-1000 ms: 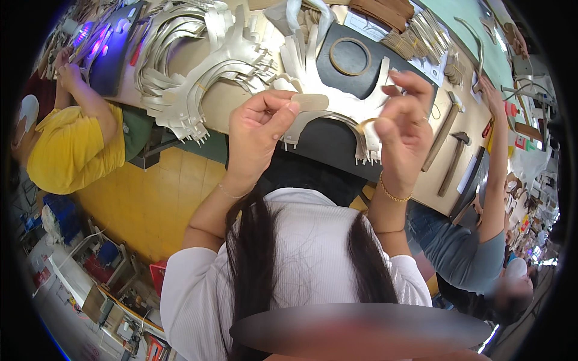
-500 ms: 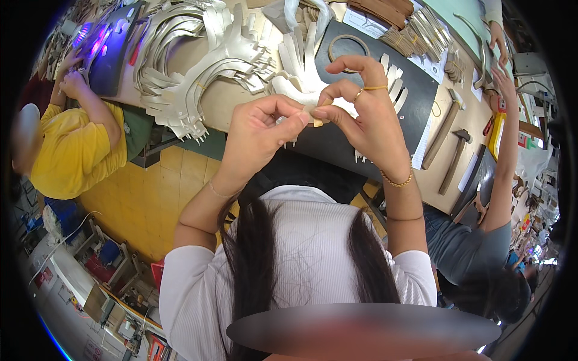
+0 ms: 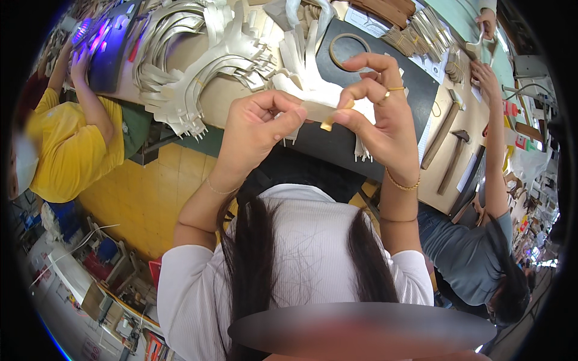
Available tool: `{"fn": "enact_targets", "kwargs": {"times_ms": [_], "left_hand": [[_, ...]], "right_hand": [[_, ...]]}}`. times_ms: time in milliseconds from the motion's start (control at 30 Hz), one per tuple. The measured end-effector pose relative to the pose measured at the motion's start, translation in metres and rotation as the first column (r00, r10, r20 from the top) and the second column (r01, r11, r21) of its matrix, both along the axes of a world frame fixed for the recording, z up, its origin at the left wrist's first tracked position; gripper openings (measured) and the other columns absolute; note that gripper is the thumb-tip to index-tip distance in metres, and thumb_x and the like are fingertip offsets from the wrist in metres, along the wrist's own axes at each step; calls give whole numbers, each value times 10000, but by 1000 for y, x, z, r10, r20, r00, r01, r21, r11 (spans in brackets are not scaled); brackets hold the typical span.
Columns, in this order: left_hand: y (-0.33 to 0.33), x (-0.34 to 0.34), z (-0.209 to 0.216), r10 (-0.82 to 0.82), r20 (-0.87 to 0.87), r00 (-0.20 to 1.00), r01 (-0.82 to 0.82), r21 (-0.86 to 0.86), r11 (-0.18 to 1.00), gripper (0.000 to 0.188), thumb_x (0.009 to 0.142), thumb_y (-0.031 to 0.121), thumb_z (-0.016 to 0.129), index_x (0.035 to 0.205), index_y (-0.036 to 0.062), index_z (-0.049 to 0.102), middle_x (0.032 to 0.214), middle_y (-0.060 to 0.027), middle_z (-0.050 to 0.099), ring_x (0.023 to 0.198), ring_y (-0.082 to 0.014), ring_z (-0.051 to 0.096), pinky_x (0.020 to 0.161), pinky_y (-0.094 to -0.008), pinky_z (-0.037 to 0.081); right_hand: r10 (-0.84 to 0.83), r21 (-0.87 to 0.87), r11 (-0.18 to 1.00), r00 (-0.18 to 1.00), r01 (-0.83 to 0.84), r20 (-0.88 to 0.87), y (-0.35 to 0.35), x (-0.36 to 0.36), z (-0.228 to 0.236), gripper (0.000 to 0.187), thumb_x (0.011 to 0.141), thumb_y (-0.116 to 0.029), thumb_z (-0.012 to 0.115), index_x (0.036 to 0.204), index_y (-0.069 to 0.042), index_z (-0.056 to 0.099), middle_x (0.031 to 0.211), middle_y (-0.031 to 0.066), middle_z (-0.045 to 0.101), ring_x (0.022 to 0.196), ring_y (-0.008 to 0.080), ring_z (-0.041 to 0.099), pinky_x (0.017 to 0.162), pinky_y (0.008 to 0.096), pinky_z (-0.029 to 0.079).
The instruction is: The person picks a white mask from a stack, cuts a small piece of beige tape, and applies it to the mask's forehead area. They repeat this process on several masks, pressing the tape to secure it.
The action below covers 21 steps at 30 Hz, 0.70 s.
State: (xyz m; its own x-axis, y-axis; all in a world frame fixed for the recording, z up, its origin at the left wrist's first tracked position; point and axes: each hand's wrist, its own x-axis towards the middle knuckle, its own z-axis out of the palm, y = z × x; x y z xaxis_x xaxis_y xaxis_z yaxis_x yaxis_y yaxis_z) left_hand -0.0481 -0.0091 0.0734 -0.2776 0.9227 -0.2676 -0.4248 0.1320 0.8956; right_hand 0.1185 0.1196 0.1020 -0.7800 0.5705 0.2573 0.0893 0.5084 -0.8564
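Note:
A short, pale strip (image 3: 318, 112) is stretched between my two hands above the front of the black mat. My left hand (image 3: 260, 123) pinches its left end between thumb and forefinger. At the other end, the thumb and forefinger of my right hand (image 3: 379, 114) are closed on the strip. A small gold-coloured piece (image 3: 327, 126) shows beside the right thumb; I cannot tell whether it is joined to the strip. Just behind my hands, a bundle of white, strap-like pieces (image 3: 322, 90) lies on the mat.
Stacks of curved white pieces (image 3: 201, 69) cover the table's left. The black mat (image 3: 415, 90) carries a tape roll (image 3: 349, 51). A hammer (image 3: 454, 162) lies to its right. Co-workers sit on both sides, one in a yellow shirt (image 3: 78, 150), another in a grey shirt (image 3: 475, 253).
My hands have moved apart, the right one shifting right, and more of the pale strip shows between them. The co-workers' arms have also moved.

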Motion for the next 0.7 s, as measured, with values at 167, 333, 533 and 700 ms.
{"fn": "enact_targets", "kwargs": {"times_ms": [167,333,533,700], "left_hand": [[-4,3,6,-36,-54,998,33,-59,998,81,862,53,666,857,-28,661,747,3,615,594,-13,462,511,-171,347],[-3,2,2,-11,-6,1000,11,-43,999,74,861,52,670,859,-22,662,742,10,610,587,-12,453,505,-171,329],[-6,0,-3,56,8,998,-56,-21,998,75,864,52,670,863,-22,659,756,7,619,594,-3,442,514,-170,319],[-7,-1,-5,35,34,999,-35,-9,999,72,871,49,662,863,-22,659,768,9,623,603,2,439,518,-167,316]], "right_hand": [[-17,198,980,987,-15,162,-3,-12,-4,137,735,-165,746,780,-87,644,1205,91,497,1118,248,481,980,414,346],[-45,140,989,998,39,43,-8,-11,-18,138,792,-169,718,865,-80,641,1209,87,506,1139,249,489,977,433,365],[-363,-528,849,754,26,-547,7,0,-26,202,930,-216,586,1039,-45,582,1228,77,497,1155,202,489,950,395,397],[-64,-182,982,990,41,-124,0,-3,-18,142,830,-176,690,859,-47,638,1158,74,499,1089,213,489,952,351,375]]}}
